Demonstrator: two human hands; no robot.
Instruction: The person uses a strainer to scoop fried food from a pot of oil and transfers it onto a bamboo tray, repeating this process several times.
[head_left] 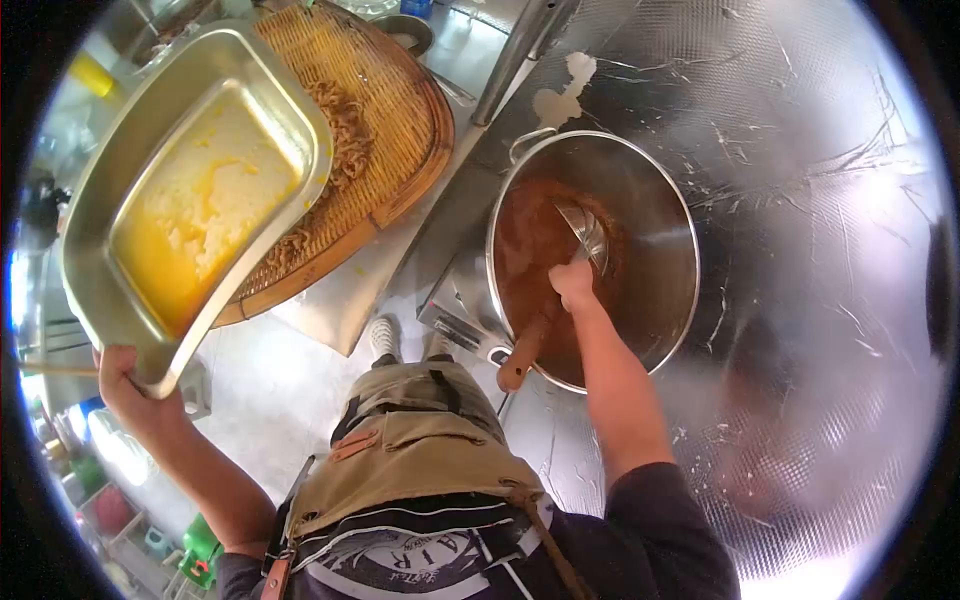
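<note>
My right hand (pixel 572 285) is closed round the ladle (pixel 560 290), whose wooden handle slants out over the pot (pixel 660 250) rim so the bowl sits in the brown sauce (pixel 530 240). My left hand (pixel 125 380) grips the tray (pixel 110 230) corner, tilted up so the yellow liquid pools low, well apart from the pot, in front of a woven basket (pixel 400 130) on the desk (pixel 800 150).

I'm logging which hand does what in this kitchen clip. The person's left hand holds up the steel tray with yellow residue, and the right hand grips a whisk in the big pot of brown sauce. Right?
One thing is off: the right hand holds a ladle with a wooden handle, not a whisk, in the big pot of brown sauce. The head view shows its metal bowl. The left hand does hold up the steel tray.
</note>
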